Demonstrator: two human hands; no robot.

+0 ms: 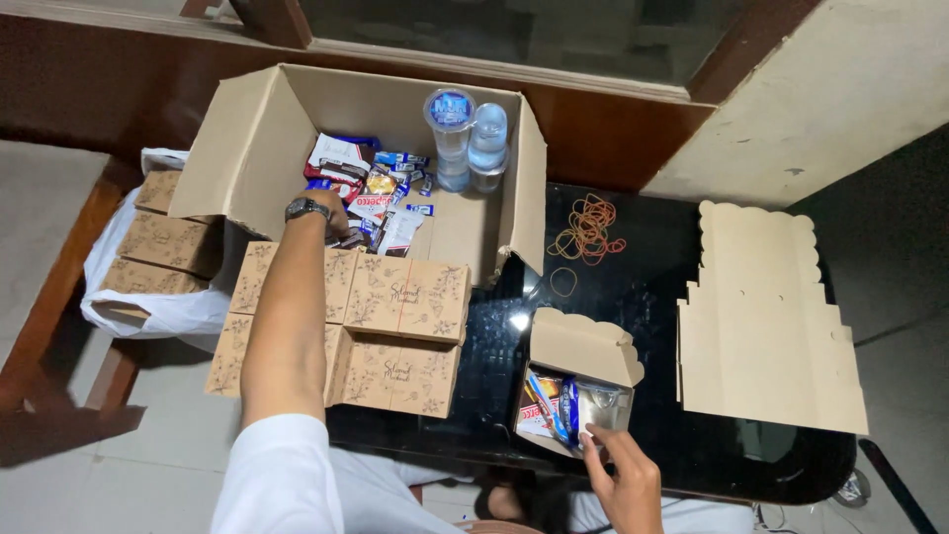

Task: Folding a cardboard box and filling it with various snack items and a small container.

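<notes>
right hand (625, 482) fingers touch small box (573, 391) rim | left hand (331, 213) among snack packets (371, 188), grip unclear

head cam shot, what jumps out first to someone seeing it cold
The big open carton at top centre, with snack packets and two water cups inside; the left hand reaches into it. Lower down, the right hand touches a small open gift box on the black table, with closed boxes stacked to its left.

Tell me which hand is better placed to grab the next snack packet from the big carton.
Left, probably. The left hand is already inside the big carton, on the snack packets. The right hand is at the small open gift box, its fingers on the rim.
</notes>
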